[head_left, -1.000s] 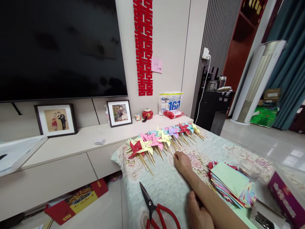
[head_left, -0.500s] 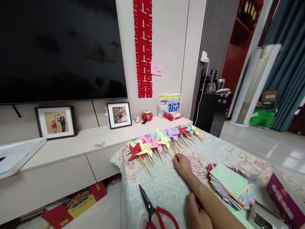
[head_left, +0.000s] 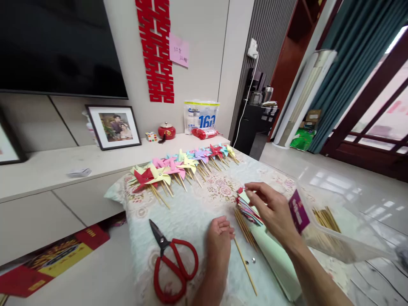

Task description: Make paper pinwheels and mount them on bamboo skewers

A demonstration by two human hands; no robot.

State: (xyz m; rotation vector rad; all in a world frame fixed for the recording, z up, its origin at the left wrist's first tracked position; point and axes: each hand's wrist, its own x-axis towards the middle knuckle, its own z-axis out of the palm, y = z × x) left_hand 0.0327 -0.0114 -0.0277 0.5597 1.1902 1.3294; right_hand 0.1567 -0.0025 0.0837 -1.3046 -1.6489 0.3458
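The stack of coloured paper squares [head_left: 250, 209] sits near the middle of the counter [head_left: 191, 212], which I see draped in a pale floral cloth. Along the counter's far edge runs a row of finished paper pinwheels [head_left: 178, 168] on wooden sticks. Red-handled scissors [head_left: 172, 263] lie near the front left corner. Behind the counter a low cabinet [head_left: 47, 170] carries a framed photo [head_left: 114, 126], a small red pot [head_left: 166, 131] and a white packet [head_left: 201, 117]; a red paper cut-out [head_left: 156, 51] hangs on the wall beside a dark screen [head_left: 57, 42]. To the right I see teal curtains [head_left: 347, 63] and a shiny tiled floor [head_left: 350, 187].

My right hand [head_left: 270, 210] hovers over the stack, thumb and forefinger pinching the top sheets at its far end. My left hand [head_left: 218, 238] rests fist-like on the cloth just left of the stack, fingers curled under and holding nothing I can see. Loose wooden sticks [head_left: 245, 229] lie between the two hands, touching the stack's near side. A clear plastic tub [head_left: 338, 225] of more sticks stands at the counter's right edge, beside the right hand.
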